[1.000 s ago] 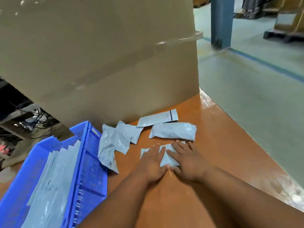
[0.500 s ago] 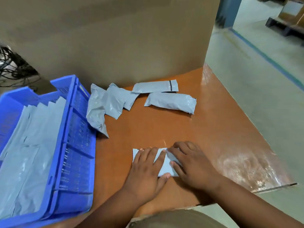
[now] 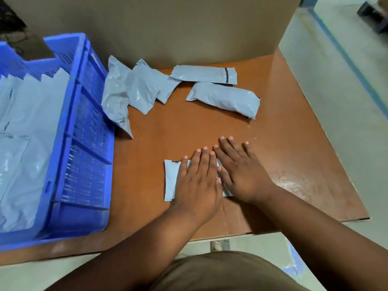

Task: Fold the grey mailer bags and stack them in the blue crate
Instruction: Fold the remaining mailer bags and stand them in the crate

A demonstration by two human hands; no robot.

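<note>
Glossy orange-brown wooden surface (image 3: 210,131), pale glare patch near its right edge. Bright blue slatted plastic crate (image 3: 84,127) at the left edge, lined with pale grey flat mailers (image 3: 25,131). Loose light grey plastic mailer bags: crumpled pair (image 3: 130,91) by the crate, long flat grey bag (image 3: 201,74) with a thin black stripe near its end, plump plain grey bag (image 3: 224,99). Folded grey-blue mailer (image 3: 171,179) near the front edge, plain. Large plain tan cardboard box (image 3: 168,28) along the back edge. Pale grey-green floor (image 3: 336,76) with a blue line.

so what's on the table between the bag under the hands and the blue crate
Nothing: in the head view the stretch of brown table between the folded bag and the blue crate is bare.
</note>
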